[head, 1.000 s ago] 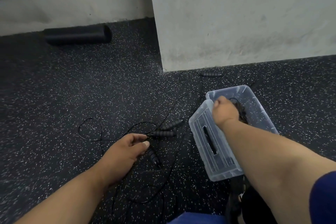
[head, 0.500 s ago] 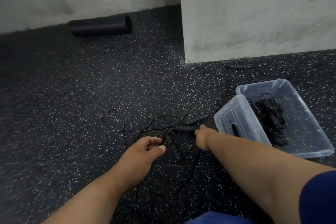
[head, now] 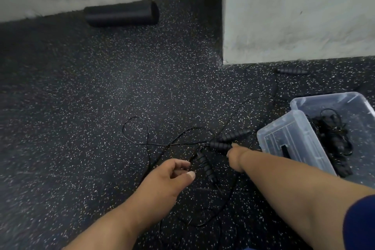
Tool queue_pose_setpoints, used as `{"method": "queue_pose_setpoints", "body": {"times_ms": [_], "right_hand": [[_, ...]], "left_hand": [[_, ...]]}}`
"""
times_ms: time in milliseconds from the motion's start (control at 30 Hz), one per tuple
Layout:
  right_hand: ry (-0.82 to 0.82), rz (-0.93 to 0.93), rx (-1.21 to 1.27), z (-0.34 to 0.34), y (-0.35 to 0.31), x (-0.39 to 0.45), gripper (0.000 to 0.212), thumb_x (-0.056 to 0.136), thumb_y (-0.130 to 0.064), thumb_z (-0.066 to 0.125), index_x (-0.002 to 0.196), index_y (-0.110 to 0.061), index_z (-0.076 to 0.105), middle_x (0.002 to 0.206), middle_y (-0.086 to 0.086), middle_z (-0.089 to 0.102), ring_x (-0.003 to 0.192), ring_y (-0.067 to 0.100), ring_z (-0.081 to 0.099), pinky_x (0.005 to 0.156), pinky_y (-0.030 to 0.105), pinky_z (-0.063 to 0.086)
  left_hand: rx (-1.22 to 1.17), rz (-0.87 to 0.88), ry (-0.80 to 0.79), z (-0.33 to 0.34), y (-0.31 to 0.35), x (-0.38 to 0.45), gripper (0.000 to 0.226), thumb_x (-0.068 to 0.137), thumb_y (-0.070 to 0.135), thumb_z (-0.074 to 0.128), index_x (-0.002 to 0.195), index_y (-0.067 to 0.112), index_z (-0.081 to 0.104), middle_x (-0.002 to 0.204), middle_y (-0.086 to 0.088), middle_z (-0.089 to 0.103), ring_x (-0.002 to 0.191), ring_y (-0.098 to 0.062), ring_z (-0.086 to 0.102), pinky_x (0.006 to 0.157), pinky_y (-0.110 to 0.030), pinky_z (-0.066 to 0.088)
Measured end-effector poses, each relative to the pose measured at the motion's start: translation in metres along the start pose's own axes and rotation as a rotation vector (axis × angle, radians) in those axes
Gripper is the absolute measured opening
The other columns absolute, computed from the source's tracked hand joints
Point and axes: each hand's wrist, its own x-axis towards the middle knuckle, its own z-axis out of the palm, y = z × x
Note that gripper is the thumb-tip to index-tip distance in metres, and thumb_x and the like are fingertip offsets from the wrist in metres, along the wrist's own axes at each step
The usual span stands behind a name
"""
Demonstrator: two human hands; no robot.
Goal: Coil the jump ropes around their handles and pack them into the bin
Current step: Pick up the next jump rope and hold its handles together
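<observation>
The right hand (head: 236,156) is stretched to the near end of a black ribbed jump-rope handle (head: 220,145) lying on the dark speckled rubber floor (head: 81,107); whether the handle is gripped cannot be told. The left hand (head: 168,178) is held loosely curled, with nothing in it, just left of a second ribbed handle (head: 206,165). Thin black rope (head: 142,134) is looped across the floor. At the right, a clear plastic bin (head: 328,101) is seen with coiled black ropes (head: 332,138) inside and a clear lid (head: 294,142) propped against its left rim
</observation>
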Motion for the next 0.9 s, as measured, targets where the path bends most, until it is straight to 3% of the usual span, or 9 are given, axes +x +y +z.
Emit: {"method": "queue_pose_setpoints", "body": {"times_ms": [67, 200, 333, 433, 533, 633, 733, 800, 900], "right_hand": [[-0.061, 0.048, 0.031, 0.005, -0.001, 0.013, 0.072, 0.096, -0.015, 0.06, 0.162, -0.02, 0.031, 0.169, 0.01, 0.008, 0.138, 0.032, 0.046, 0.111, 0.043, 0.047], [-0.125, 0.095, -0.058, 0.014, 0.003, 0.036, 0.089, 0.078, -0.017, 0.064, 0.161, -0.024, 0.032, 0.158, 0.006, 0.029, 0.133, 0.037, 0.044, 0.105, 0.048, 0.048], [-0.082, 0.059, -0.055, 0.016, -0.005, 0.014, 0.075, 0.084, -0.022, 0.062, 0.156, -0.021, 0.042, 0.151, 0.011, 0.027, 0.139, 0.039, 0.032, 0.117, 0.05, 0.036], [-0.111, 0.013, 0.02, 0.012, -0.011, 0.01, 0.058, 0.094, -0.02, 0.054, 0.152, -0.019, 0.048, 0.15, 0.01, 0.036, 0.132, 0.034, 0.046, 0.113, 0.041, 0.043], [-0.117, -0.037, 0.045, 0.003, -0.013, 0.004, 0.05, 0.098, -0.019, 0.052, 0.148, -0.017, 0.053, 0.152, 0.011, 0.032, 0.118, 0.029, 0.056, 0.105, 0.037, 0.051], [-0.089, -0.035, 0.003, 0.006, -0.012, 0.005, 0.051, 0.1, -0.02, 0.052, 0.151, -0.022, 0.052, 0.162, 0.014, 0.024, 0.138, 0.036, 0.044, 0.112, 0.042, 0.045], [-0.198, -0.048, -0.112, 0.011, -0.013, 0.001, 0.066, 0.098, -0.024, 0.049, 0.162, -0.03, 0.033, 0.17, 0.008, 0.009, 0.151, 0.041, 0.025, 0.122, 0.051, 0.031], [-0.207, -0.054, -0.18, 0.014, -0.015, 0.001, 0.068, 0.098, -0.027, 0.047, 0.163, -0.026, 0.03, 0.168, 0.008, 0.019, 0.152, 0.042, 0.02, 0.124, 0.054, 0.024], [-0.017, -0.145, -0.151, 0.01, -0.016, -0.01, 0.053, 0.099, -0.033, 0.05, 0.152, -0.036, 0.05, 0.152, 0.007, 0.041, 0.14, 0.035, 0.036, 0.119, 0.049, 0.03]], "left_hand": [[-0.001, -0.004, 0.005, -0.002, 0.0, 0.001, 0.023, 0.097, 0.051, 0.067, 0.119, 0.047, 0.064, 0.11, 0.015, 0.072, 0.099, -0.006, 0.071, 0.074, -0.013, 0.05], [-0.028, -0.019, 0.014, -0.005, -0.003, 0.0, 0.022, 0.097, 0.05, 0.068, 0.119, 0.047, 0.064, 0.111, 0.016, 0.073, 0.103, -0.011, 0.071, 0.084, -0.022, 0.057], [-0.044, -0.037, 0.026, -0.008, -0.009, -0.003, 0.023, 0.096, 0.05, 0.069, 0.119, 0.047, 0.065, 0.112, 0.018, 0.073, 0.103, -0.006, 0.071, 0.097, -0.028, 0.056], [-0.052, -0.043, 0.037, -0.009, -0.011, -0.004, 0.023, 0.096, 0.051, 0.069, 0.118, 0.048, 0.066, 0.108, 0.023, 0.073, 0.1, 0.0, 0.071, 0.1, -0.031, 0.055], [-0.053, -0.048, 0.034, -0.008, -0.012, -0.006, 0.022, 0.096, 0.051, 0.069, 0.118, 0.049, 0.066, 0.108, 0.026, 0.072, 0.101, 0.006, 0.068, 0.102, -0.03, 0.052], [-0.06, -0.055, 0.036, -0.008, -0.012, -0.007, 0.022, 0.095, 0.05, 0.07, 0.117, 0.048, 0.067, 0.11, 0.022, 0.073, 0.103, 0.003, 0.069, 0.104, -0.033, 0.053], [-0.074, -0.066, 0.04, -0.008, -0.013, -0.006, 0.022, 0.095, 0.05, 0.07, 0.117, 0.048, 0.067, 0.11, 0.021, 0.074, 0.104, -0.005, 0.071, 0.103, -0.037, 0.056], [-0.071, -0.058, 0.041, -0.008, -0.013, -0.007, 0.023, 0.095, 0.051, 0.07, 0.117, 0.048, 0.067, 0.11, 0.023, 0.073, 0.103, -0.002, 0.071, 0.104, -0.036, 0.055], [-0.056, -0.046, 0.044, -0.009, -0.011, -0.008, 0.024, 0.094, 0.052, 0.07, 0.118, 0.047, 0.067, 0.111, 0.02, 0.073, 0.103, -0.008, 0.072, 0.102, -0.038, 0.056]]}}
